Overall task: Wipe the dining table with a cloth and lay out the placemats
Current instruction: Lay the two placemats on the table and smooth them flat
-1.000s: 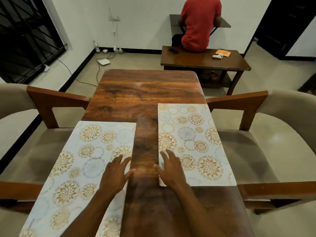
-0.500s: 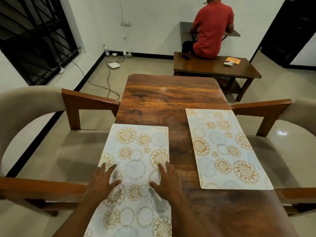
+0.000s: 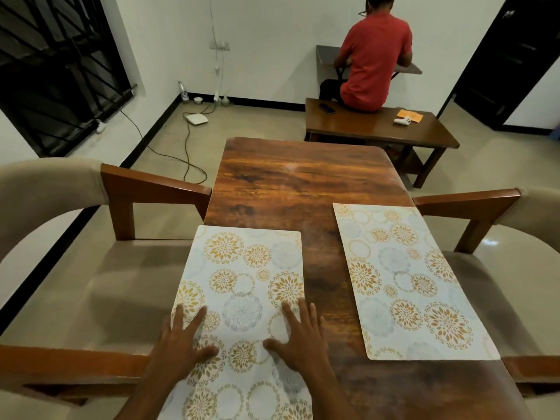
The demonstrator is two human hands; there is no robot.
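Left hand (image 3: 181,344): palm down, fingers straight and spread wide, pressing on the near-left part of the left placemat (image 3: 242,277). It holds nothing.
Right hand (image 3: 298,341): palm down, fingers straight and spread, pressing on the same mat at its right edge, with its outer side over bare wood.
Left placemat: lies flat on the left side of the dining table (image 3: 297,183), long side running away from the viewer. Its left edge appears level with or just past the table's edge; the view does not settle which.
Right placemat (image 3: 406,283): lies flat on the table's right side, set slightly further away and angled a little, apart from both hands.
Table surface: a strip of bare wood runs between the mats.
Seating: a left chair (image 3: 60,268) and a right chair (image 3: 500,268), one at each long side.
Background: a person in a red shirt (image 3: 375,59) sits on a low table (image 3: 372,128), back turned.
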